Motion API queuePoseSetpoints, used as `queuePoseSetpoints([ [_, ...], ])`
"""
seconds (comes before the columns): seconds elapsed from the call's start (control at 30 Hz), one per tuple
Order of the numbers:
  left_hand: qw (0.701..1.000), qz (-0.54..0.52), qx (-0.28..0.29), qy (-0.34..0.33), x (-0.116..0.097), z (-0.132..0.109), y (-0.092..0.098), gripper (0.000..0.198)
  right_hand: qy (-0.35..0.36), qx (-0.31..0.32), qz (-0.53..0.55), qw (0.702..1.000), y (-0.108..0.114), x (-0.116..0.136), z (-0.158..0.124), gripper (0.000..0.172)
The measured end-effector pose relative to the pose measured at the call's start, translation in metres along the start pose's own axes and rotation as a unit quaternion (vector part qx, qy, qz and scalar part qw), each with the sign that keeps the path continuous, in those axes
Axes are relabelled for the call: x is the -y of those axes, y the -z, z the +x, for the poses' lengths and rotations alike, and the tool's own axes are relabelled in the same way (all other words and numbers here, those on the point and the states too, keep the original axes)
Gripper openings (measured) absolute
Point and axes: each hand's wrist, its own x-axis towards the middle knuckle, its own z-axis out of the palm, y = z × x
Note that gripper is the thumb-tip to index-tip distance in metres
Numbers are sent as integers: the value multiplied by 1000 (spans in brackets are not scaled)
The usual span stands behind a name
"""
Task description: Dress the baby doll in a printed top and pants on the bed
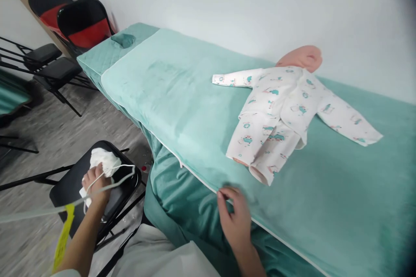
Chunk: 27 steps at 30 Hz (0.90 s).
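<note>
A baby doll (300, 57) in white patterned pyjamas (282, 112) lies on its back on the teal-covered bed (182, 95), arms spread. My left hand (95, 184) reaches down to a black chair seat (69, 186) at the lower left and closes on a bunched white cloth (103, 159) with white strings. My right hand (235, 216) rests on the near edge of the bed cover, fingers loosely curled and apart, holding nothing. The doll lies about a hand's length beyond my right hand.
Black and red folding chairs (81, 21) stand at the far left by the wall. More black chair seats (55, 69) sit beside the bed's head end. A yellow tag (63, 236) hangs on a pale strap near my left forearm. Grey floor lies between chairs and bed.
</note>
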Motion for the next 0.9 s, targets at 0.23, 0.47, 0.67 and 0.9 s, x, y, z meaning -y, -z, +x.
queuePoseSetpoints([
  [0.23,923,-281,-60,-255,-150,-29,-13,47,-21,151,124,981,-52,18,10,51],
  [0.47,738,-643,1,-205,-289,-83,70,53,-36,88,198,976,-34,41,74,111],
  [0.67,596,-764,162,-187,-361,-90,127,59,-38,-51,229,971,-4,62,119,71],
  [0.9,587,-759,180,-216,-379,-93,125,61,-34,-101,197,975,13,57,124,68],
])
